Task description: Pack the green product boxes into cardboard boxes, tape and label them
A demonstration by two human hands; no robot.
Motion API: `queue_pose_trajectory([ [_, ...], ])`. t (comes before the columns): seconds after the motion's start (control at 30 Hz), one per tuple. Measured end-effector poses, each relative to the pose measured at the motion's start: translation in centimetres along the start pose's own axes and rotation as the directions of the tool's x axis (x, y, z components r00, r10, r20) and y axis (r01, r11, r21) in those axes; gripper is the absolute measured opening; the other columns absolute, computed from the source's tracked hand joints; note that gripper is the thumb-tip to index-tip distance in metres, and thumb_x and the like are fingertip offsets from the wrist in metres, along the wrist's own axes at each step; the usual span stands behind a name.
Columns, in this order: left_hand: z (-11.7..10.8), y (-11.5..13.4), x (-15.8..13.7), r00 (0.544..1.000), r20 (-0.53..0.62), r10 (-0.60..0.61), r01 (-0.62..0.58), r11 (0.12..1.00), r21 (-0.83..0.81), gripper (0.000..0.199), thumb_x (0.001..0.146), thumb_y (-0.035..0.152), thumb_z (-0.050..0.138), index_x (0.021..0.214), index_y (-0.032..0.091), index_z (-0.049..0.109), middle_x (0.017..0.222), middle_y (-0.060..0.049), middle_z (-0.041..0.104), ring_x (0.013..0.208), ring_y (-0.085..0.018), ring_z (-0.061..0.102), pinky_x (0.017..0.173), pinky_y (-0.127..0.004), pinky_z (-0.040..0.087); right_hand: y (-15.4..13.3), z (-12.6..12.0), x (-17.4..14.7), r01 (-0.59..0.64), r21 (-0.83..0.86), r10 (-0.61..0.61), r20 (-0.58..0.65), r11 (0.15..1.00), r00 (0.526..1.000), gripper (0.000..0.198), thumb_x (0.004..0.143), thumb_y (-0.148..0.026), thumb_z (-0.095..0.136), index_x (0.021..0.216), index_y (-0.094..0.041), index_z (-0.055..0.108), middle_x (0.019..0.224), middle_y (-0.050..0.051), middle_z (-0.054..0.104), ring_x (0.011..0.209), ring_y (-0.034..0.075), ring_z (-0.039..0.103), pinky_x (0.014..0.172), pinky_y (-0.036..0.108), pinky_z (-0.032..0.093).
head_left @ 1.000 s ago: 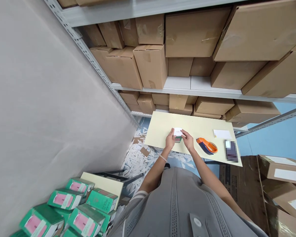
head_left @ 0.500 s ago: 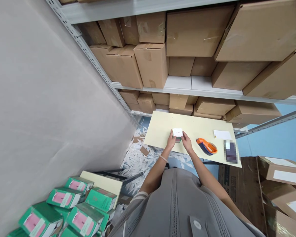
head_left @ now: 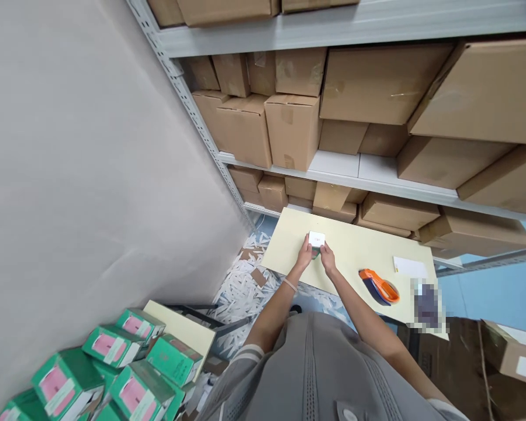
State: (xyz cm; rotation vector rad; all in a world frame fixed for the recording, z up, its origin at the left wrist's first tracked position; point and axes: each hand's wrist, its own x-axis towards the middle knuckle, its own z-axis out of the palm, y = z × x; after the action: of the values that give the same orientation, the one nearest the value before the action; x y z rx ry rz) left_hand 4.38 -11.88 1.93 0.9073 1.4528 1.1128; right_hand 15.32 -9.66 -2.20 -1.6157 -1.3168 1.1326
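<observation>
Between my two hands is a small box (head_left: pixel 316 240) with a white top and a green side that carries a pink patch. My left hand (head_left: pixel 305 254) grips its left side, and my right hand (head_left: pixel 328 257) grips its right side. Both are over the near left part of a pale yellow table (head_left: pixel 346 245). To the right on the table lies an orange and dark blue tool (head_left: pixel 379 286), its exact kind unclear, apart from my hands.
White shelving (head_left: pixel 377 181) full of cardboard boxes (head_left: pixel 291 128) stands behind the table. A white card (head_left: pixel 409 267) and a blurred dark item (head_left: pixel 427 304) lie at the table's right. Green boxes (head_left: pixel 175 356) are piled lower left; paper strips (head_left: pixel 236 286) litter the floor.
My view has turned and tilted slightly, so the shelves and table sit lower and further right. Both hands still hold the small box.
</observation>
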Motion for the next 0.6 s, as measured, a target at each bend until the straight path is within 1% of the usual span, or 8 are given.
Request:
queue_pose_trajectory([
  [0.1,-2.2,2.0,3.0,0.998,-0.064,0.025,-0.025,1.000,0.009,0.068,0.094,0.048,0.050,0.152,0.015,0.037,0.158,-0.013,0.036,0.146,-0.026,0.035,0.122,-0.038,0.022,-2.9,2.5,3.3,0.030,-0.020,-0.030,0.045,0.999,0.999,0.059,0.092,-0.050,0.035,0.134,-0.017,0.059,0.125,0.011,0.069,0.122,0.027,0.060,0.103,0.041,0.046],
  [0.2,-4.7,3.9,6.2,0.991,-0.127,0.046,-0.041,0.998,0.041,0.063,0.097,0.040,0.047,0.152,0.013,0.036,0.157,-0.013,0.038,0.144,-0.025,0.038,0.121,-0.036,0.024,-6.1,5.4,6.7,0.044,-0.054,-0.040,0.078,0.998,0.996,0.057,0.091,-0.046,0.037,0.134,-0.016,0.059,0.129,0.012,0.067,0.125,0.028,0.057,0.106,0.040,0.044],
  [0.27,-6.2,4.8,8.2,0.985,-0.164,0.050,-0.040,0.997,0.066,0.060,0.097,0.036,0.045,0.151,0.011,0.037,0.156,-0.014,0.039,0.143,-0.025,0.040,0.120,-0.035,0.026,-7.9,7.1,8.7,0.046,-0.084,-0.038,0.100,0.995,0.994,0.054,0.091,-0.042,0.038,0.132,-0.015,0.059,0.130,0.013,0.066,0.125,0.029,0.057,0.107,0.042,0.042],
  [0.33,-7.6,5.3,9.9,0.981,-0.191,0.036,-0.021,0.997,0.080,0.058,0.098,0.034,0.044,0.149,0.007,0.040,0.153,-0.018,0.043,0.140,-0.028,0.043,0.119,-0.038,0.027,-9.2,8.7,10.1,0.046,-0.113,-0.032,0.127,0.993,0.991,0.051,0.090,-0.040,0.039,0.128,-0.016,0.062,0.126,0.012,0.068,0.122,0.030,0.059,0.107,0.043,0.042],
  [0.4,-8.7,5.5,11.0,0.978,-0.208,0.018,0.000,0.996,0.085,0.057,0.098,0.036,0.044,0.146,0.005,0.044,0.147,-0.021,0.050,0.136,-0.032,0.048,0.118,-0.042,0.029,-9.8,10.1,10.9,0.040,-0.140,-0.019,0.150,0.989,0.988,0.047,0.089,-0.040,0.041,0.124,-0.018,0.065,0.119,0.011,0.071,0.118,0.030,0.062,0.105,0.044,0.043],
  [0.47,-9.6,5.3,11.7,0.976,-0.219,0.015,0.004,0.996,0.085,0.056,0.098,0.040,0.043,0.142,0.007,0.049,0.143,-0.021,0.054,0.134,-0.034,0.050,0.117,-0.043,0.029,-9.9,11.1,11.3,0.029,-0.164,-0.001,0.167,0.986,0.986,0.046,0.089,-0.041,0.042,0.122,-0.020,0.066,0.115,0.011,0.073,0.114,0.030,0.064,0.103,0.045,0.044],
  [0.53,-10.2,5.0,12.0,0.975,-0.219,0.037,-0.021,0.997,0.075,0.056,0.098,0.045,0.041,0.140,0.010,0.052,0.143,-0.018,0.055,0.136,-0.032,0.047,0.118,-0.041,0.027,-9.7,12.0,11.4,0.019,-0.187,0.014,0.178,0.982,0.984,0.045,0.089,-0.041,0.044,0.123,-0.021,0.065,0.111,0.010,0.074,0.112,0.030,0.065,0.103,0.044,0.044],
  [0.6,-10.6,4.7,12.0,0.978,-0.191,0.078,-0.070,0.996,0.050,0.057,0.098,0.048,0.039,0.140,0.011,0.053,0.144,-0.017,0.055,0.140,-0.030,0.043,0.119,-0.036,0.026,-9.5,12.5,11.5,0.014,-0.206,0.025,0.186,0.978,0.982,0.045,0.088,-0.040,0.046,0.126,-0.022,0.064,0.108,0.010,0.074,0.112,0.029,0.066,0.102,0.043,0.044],
])
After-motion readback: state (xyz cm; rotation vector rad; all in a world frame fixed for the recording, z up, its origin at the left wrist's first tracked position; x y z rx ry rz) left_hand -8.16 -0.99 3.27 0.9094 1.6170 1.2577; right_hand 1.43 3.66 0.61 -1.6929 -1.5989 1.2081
